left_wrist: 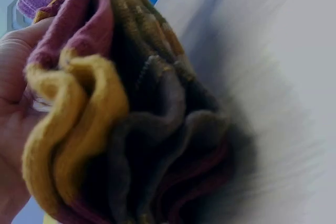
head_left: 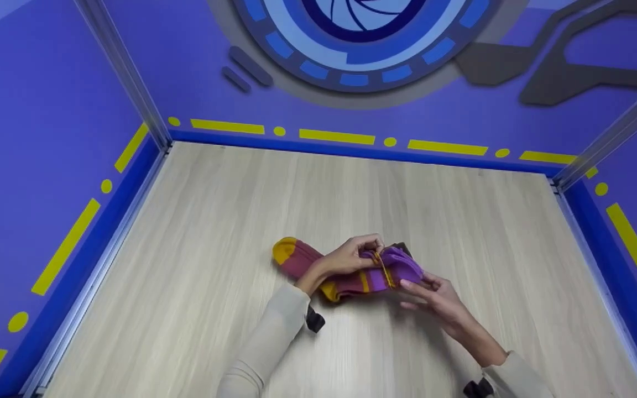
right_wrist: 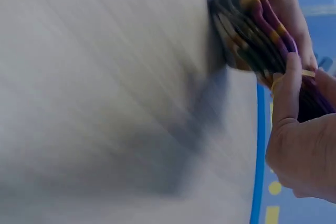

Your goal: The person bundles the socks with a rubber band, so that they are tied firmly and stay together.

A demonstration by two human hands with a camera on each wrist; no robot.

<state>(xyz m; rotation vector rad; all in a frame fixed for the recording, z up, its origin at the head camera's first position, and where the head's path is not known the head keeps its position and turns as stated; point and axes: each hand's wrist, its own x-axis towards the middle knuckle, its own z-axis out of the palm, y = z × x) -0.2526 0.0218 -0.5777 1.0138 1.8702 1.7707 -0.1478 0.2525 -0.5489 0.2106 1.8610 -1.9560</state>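
Observation:
A bundle of several knitted socks (head_left: pixel 299 265) hangs between both hands, over the table. The front ones are maroon with yellow toes and heels and purple cuffs (head_left: pixel 404 271); darker grey-green socks (left_wrist: pixel 157 93) lie behind them in the left wrist view. Around the cuff part runs a thin yellow-orange band (head_left: pixel 386 271). My left hand (head_left: pixel 346 257) grips the bundle from above, its fingertips by the band. At the cuff end, my right hand (head_left: pixel 443 304) holds the socks between thumb and fingers (right_wrist: pixel 287 90), close to the band. Part of its grasp is hidden.
The light wood-grain table (head_left: pixel 213 221) extends on all sides of the hands. Blue-purple panels (head_left: pixel 329 119) with yellow dashes enclose it at the back and both sides. Metal posts (head_left: pixel 130 77) stand at the back corners. A black strap piece (head_left: pixel 314 319) sits at the left wrist.

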